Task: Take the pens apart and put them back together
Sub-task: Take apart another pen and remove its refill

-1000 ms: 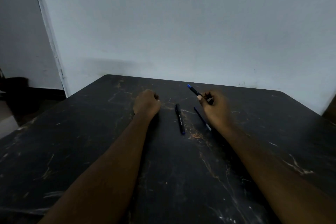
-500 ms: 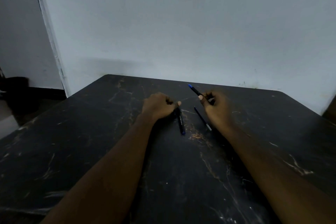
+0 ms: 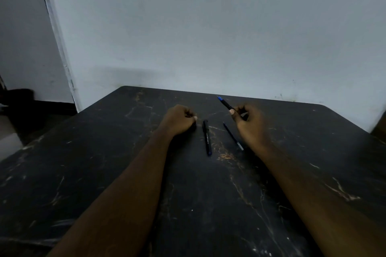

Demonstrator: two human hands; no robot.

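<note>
Pinching blue-tipped pen (image 3: 226,105), right hand (image 3: 249,125) fingers closed; left hand (image 3: 179,120) fisted, contents unclear.

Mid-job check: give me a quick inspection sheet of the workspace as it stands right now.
Surface: dark table, scratched and worn.
Job's things: black pen lying flat between the hands; thin refill lying to its right, apart from it; a blue-tipped pen part raised off the table.
Clutter: nothing seen.
Grips: right hand closed on the blue-tipped pen part; left hand fisted on the table beside the black pen, contents not visible.
Cables: nothing seen.
Surroundings: pale wall behind the table; a dark object on the floor at far left, too dim to identify.
</note>
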